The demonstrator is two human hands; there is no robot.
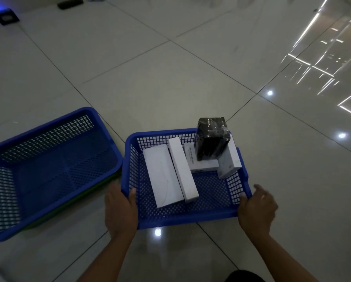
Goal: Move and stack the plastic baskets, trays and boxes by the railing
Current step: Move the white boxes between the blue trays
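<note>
Blue plastic makes up the basket that the person holds by its two near corners, over the shiny tiled floor. The left hand grips the near left corner, with the thumb hooked over the rim and the other fingers hidden under the side. The right hand grips the near right corner, thumb on the rim, while one finger sticks out loosely to the side. Inside the basket lie white boxes: a wide flat box on the left, a long thin box touching it on its right, a small printed box at the back, and one more white box leaning at the right wall. A black wrapped block sits on top of those back boxes and sticks up past the rim. Just beside it on the left sits a bigger blue basket, tilted, with a green edge showing under it. I cannot tell if the held basket touches the floor.
</note>
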